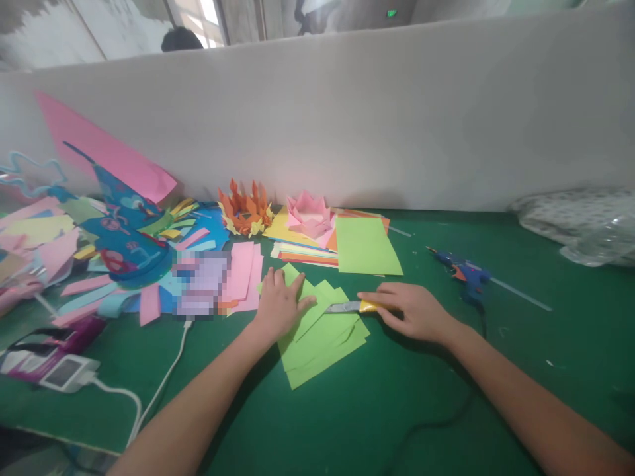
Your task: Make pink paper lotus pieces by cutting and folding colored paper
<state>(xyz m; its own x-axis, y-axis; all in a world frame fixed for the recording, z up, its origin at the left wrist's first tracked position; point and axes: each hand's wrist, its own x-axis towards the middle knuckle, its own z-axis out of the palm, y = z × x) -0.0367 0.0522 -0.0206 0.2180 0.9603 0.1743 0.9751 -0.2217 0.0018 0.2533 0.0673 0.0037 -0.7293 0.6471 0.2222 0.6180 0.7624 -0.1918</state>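
Observation:
Several overlapping pieces of light green paper (317,354) lie on the green table in front of me. My left hand (281,303) rests flat on their left part with its fingers spread. From the right, my right hand (411,309) grips a yellow utility knife (368,306). The knife's blade is out and lies over the green paper, its tip pointing left toward my left thumb. Whether the blade is between layers of paper or only on top, I cannot tell.
Behind the paper stand an orange paper crown (245,210) and a pink paper flower (311,215) on coloured sheets. A blue glue gun (466,274) lies right, its cord trailing near my forearm. Left are a blue cone hat (129,244), paper strips and a power bank (69,372).

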